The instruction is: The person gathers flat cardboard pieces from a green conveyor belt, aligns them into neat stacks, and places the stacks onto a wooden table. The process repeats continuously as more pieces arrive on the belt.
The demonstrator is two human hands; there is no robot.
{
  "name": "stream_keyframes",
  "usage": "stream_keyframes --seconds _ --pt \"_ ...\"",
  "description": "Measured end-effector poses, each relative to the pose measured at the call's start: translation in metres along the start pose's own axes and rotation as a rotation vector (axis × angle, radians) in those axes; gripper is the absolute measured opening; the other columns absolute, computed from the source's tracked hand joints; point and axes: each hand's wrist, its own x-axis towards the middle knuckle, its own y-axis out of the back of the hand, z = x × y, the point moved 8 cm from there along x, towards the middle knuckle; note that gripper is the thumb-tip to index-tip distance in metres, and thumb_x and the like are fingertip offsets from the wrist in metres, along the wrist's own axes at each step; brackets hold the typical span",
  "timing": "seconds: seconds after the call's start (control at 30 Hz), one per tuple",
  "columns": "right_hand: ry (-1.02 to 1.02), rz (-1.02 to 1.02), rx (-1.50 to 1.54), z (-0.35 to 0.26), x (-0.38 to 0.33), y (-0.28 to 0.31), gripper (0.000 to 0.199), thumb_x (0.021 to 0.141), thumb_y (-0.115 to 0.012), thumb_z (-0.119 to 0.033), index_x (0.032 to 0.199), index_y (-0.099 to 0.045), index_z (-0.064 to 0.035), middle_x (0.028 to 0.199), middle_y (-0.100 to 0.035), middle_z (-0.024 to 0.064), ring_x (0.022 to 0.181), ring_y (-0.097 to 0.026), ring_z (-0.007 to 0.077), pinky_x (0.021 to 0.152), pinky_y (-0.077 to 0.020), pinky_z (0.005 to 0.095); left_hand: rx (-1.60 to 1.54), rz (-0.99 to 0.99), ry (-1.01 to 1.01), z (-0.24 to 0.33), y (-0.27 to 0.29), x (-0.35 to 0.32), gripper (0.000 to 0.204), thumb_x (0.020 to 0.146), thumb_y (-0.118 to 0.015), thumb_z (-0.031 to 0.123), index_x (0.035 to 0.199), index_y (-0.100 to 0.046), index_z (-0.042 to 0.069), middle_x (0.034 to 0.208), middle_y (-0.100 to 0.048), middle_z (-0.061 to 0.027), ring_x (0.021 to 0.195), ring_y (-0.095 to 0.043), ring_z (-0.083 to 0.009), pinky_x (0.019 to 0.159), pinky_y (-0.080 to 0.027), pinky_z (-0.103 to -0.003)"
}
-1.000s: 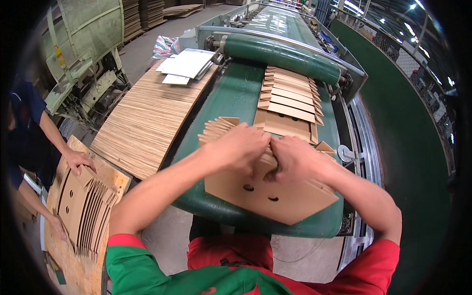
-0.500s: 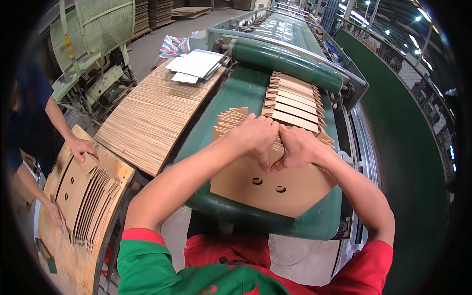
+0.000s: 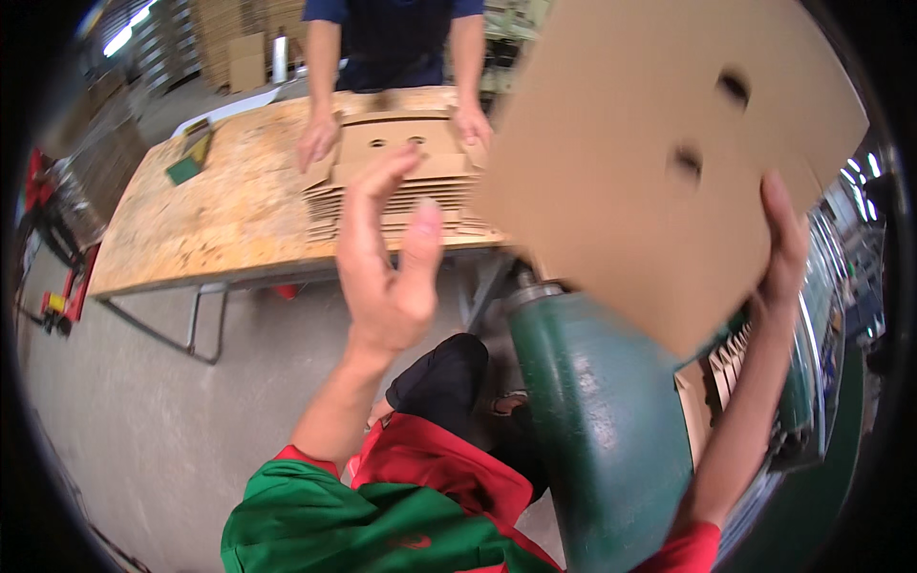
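A large flat brown cardboard piece with two round holes is tilted up in the right half of the view, a little blurred. My right hand grips its right edge, with a finger or thumb showing on the near face and the rest partly hidden. To the left, my left hand is raised in the air, fingers and thumb apart, holding nothing. Beyond it, on a wooden table, lies a stack of folded cardboard pieces with similar holes. A co-worker's hands rest at both sides of that stack.
The wooden table on metal legs carries a small green-and-yellow item. Below the raised cardboard is the rounded end of a green conveyor belt. More folded cardboard lies on the belt by my right forearm. A red pallet jack stands far left.
My view has swung left toward the co-worker's table. The holed cardboard piece has come up off the belt in my right hand. My left hand has parted from my right and opened.
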Motion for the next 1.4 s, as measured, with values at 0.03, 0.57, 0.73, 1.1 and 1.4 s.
stream_keyframes --seconds 0.03,0.57,0.73,1.1,1.4 --pt "0.011 -0.084 0.268 0.009 0.015 -0.042 0.056 0.093 -0.076 -0.04 0.128 -0.066 0.0029 0.11 -0.075 0.0142 0.096 -0.074 0.0229 0.081 -0.0614 0.0384 0.045 0.024 -0.02 0.006 0.022 0.007 0.043 0.101 -0.063 0.02 0.135 -0.056 -0.006 0.138 -0.059 -0.0244 0.129 -0.059 -0.0321 0.111 -0.044 -0.043" --pt "-0.563 0.377 0.758 0.151 -0.006 -0.383 0.087 0.081 -0.086 -0.034 0.131 -0.042 0.0223 0.133 -0.06 0.0321 0.122 -0.062 0.0331 0.107 -0.0488 0.0388 0.111 -0.032 0.573 -0.14 0.101 0.151 0.06 0.104 -0.061 0.034 0.152 -0.051 0.0 0.146 -0.058 -0.0175 0.132 -0.056 -0.0252 0.109 -0.043 -0.038" --pt "-0.728 0.378 0.573 0.197 -0.032 -0.383 0.095 0.076 -0.09 -0.038 0.13 -0.035 0.0172 0.133 -0.056 0.035 0.128 -0.058 0.0398 0.111 -0.0463 0.0403 0.163 0.016 0.687 -0.2 0.116 0.125 0.058 0.101 -0.061 0.026 0.153 -0.051 0.002 0.139 -0.063 -0.0184 0.123 -0.063 -0.0279 0.102 -0.049 -0.039" --pt "-0.796 0.315 0.45 0.197 -0.04 -0.373 0.104 0.075 -0.089 -0.049 0.132 -0.039 0.023 0.136 -0.056 0.0349 0.132 -0.057 0.0348 0.111 -0.0449 0.0382 1.273 -0.513 -0.106 -0.171 0.028 0.161 0.061 0.098 -0.062 0.039 0.153 -0.053 0.014 0.16 -0.047 -0.0169 0.149 -0.04 -0.0414 0.117 -0.031 -0.066" --pt "-0.921 0.19 0.518 0.193 -0.044 -0.376 0.1 0.074 -0.088 -0.046 0.129 -0.04 0.0226 0.134 -0.055 0.0363 0.127 -0.059 0.035 0.106 -0.0485 0.0379 1.458 -0.653 0.139 -0.202 -0.002 0.187 0.087 0.095 -0.051 0.07 0.157 -0.047 0.01 0.166 -0.038 -0.017 0.155 -0.032 -0.0408 0.122 -0.022 -0.067"
